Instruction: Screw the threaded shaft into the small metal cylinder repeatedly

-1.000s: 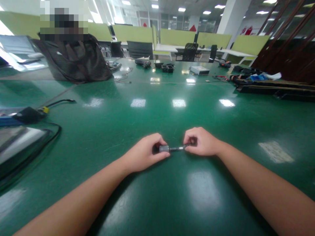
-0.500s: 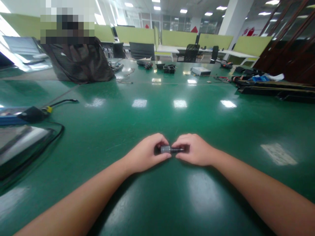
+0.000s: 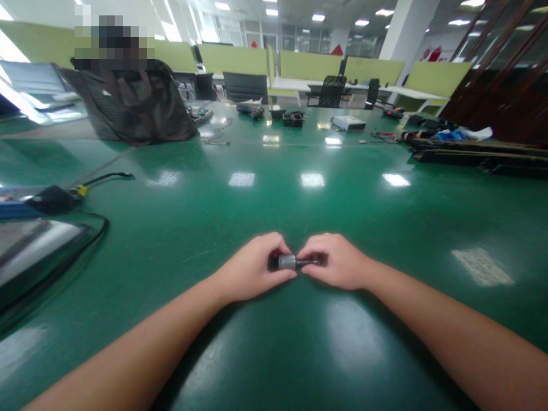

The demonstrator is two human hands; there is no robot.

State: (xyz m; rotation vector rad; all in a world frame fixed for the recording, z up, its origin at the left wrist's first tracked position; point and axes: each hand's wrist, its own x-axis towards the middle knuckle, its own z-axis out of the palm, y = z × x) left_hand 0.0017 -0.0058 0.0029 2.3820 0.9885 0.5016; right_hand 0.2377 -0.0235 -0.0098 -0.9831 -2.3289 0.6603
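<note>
Centrally, between the worktop's [image 3: 265,211] left and right edges and towards the wearer's side, a small grey metal cylinder [image 3: 286,262] lies sideways in the left hand [image 3: 252,268]; the forefinger and thumb pinch it from its far and near sides, while the other fingers are mostly hidden behind. From the cylinder's right end a thin dark ridged rod [image 3: 305,263] runs rightwards into the curve of the right hand [image 3: 342,262]; that hand's forefinger and thumb bend around the rod close to the cylinder, but whether both tips press on it I cannot tell; the remaining fingers are curled and partly hidden; the two hands face each other, their fingertips near but apart.

At the worktop's left edge sits a blue-sided device [image 3: 15,202] with a black and yellow cable end beside it; nearer the wearer along that edge is a flat grey-and-white panel [image 3: 47,242], with a black cable [image 3: 100,231] curving round it; towards the far left corner stands a dark mesh bag [image 3: 141,108]. Along the far edge, a black cable bundle [image 3: 250,111], black open frames [image 3: 293,118] and a white box [image 3: 349,123] lie apart; towards the far right corner, long black panels [image 3: 475,154] lie beneath blue and white wrapping [image 3: 462,135].
</note>
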